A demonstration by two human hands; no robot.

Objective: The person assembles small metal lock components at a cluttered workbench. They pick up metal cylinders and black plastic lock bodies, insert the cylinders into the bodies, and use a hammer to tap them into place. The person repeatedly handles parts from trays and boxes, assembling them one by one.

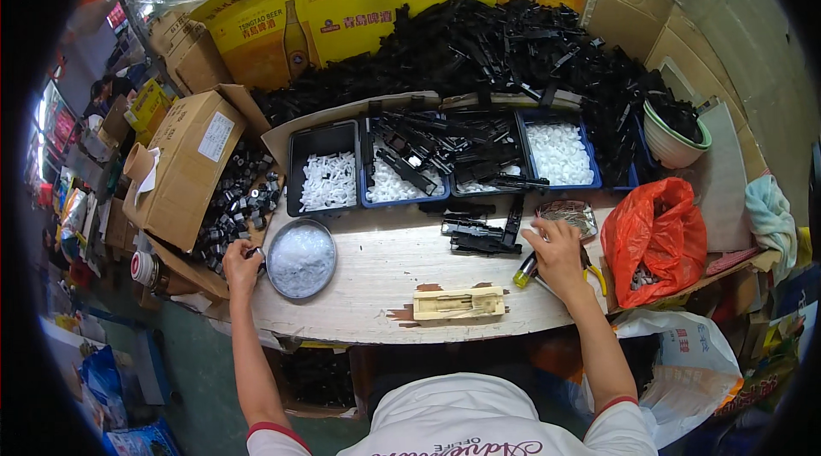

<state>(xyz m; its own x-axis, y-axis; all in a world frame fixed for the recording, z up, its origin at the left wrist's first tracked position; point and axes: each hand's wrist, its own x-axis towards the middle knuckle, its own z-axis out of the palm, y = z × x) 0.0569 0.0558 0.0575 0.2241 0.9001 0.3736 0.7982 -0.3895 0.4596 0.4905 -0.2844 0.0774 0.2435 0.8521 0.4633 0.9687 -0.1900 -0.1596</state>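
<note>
My left hand [243,263] is at the left edge of the worktop, fingers pinched around a small black part [258,252]. It hovers between a heap of black and silver small parts [235,208] and a round grey dish [272,272] of clear, whitish bits. My right hand [558,256] is over the right side, fingers curved and apart, with nothing visible in them. Near its fingertips lie several long black plastic assemblies [483,238] and a shallow tray of thin metal pins [569,215]. A screwdriver [525,271] with a yellow-tipped handle lies beside it.
A cream fixture block [458,303] sits at the front edge. Bins of white parts [329,181] and black assemblies line the back, before a large black pile [513,46]. Yellow-handled pliers [596,276] and a red bag [654,234] are at right; a cardboard box [184,165] leans left.
</note>
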